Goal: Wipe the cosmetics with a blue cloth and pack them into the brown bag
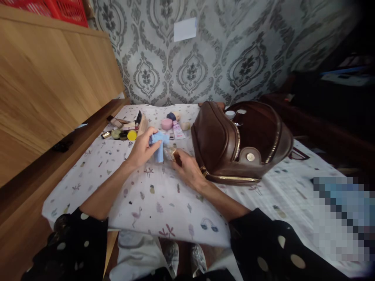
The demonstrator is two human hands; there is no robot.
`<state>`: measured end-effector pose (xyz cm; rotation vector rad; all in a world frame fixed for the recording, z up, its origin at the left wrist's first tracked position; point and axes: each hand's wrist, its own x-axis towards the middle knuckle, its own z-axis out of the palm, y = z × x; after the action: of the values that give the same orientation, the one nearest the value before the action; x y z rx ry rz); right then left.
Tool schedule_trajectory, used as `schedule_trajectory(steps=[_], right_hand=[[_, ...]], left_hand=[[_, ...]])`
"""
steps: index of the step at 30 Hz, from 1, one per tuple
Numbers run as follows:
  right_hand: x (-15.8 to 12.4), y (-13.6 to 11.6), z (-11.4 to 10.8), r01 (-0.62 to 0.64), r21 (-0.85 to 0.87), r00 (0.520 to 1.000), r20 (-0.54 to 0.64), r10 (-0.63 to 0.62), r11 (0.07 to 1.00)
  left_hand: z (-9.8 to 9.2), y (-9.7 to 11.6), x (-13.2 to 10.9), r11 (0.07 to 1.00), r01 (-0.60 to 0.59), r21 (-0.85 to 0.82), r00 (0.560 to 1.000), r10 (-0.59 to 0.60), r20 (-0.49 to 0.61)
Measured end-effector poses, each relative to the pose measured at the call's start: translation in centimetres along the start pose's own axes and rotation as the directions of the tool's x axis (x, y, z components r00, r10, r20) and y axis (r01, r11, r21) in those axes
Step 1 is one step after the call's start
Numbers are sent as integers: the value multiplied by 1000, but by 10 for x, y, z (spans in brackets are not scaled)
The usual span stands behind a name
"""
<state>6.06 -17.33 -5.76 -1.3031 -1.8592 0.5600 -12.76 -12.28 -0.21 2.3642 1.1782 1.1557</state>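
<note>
My left hand (145, 147) is closed around a folded light blue cloth (158, 147), whose loose end hangs down. Close beside it, my right hand (189, 167) grips a small clear glass bottle (169, 153) with a gold-coloured part, by its right end. The cloth and the bottle are side by side above the table; whether they touch I cannot tell. Just right of my right hand stands a brown leather bag (216, 136), unzipped wide, with white-topped containers (241, 112) inside. Beyond my hands lie a pink round jar (166, 124) and a pink-and-white tube (178, 130).
Cosmetics lie at the back left, among them a yellow round container (132, 135) and a dark-capped bottle (113, 121). A patterned white cloth (164, 210) covers the table. A wooden cabinet (58, 70) rises at left, and a patterned wall (190, 70) stands behind. The far right is pixelated.
</note>
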Motion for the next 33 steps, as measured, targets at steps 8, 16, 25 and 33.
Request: schedule_trajectory(steps=[8, 16, 25, 33], right_hand=[[-1, -4, -5, 15, 63, 998, -56, -12, 998], [0, 3, -2, 105, -45, 991, -79, -108, 994], [-3, -2, -3, 88, -55, 967, -234, -98, 995], [-2, 3, 4, 44, 2, 983, -180, -43, 999]], left_hand=[[1, 12, -2, 953, -39, 300, 999, 32, 27], [7, 34, -11, 969, -193, 153, 981, 188, 46], [-4, 26, -4, 985, -111, 129, 994, 113, -7], [2, 13, -7, 880, -86, 467, 996, 72, 46]])
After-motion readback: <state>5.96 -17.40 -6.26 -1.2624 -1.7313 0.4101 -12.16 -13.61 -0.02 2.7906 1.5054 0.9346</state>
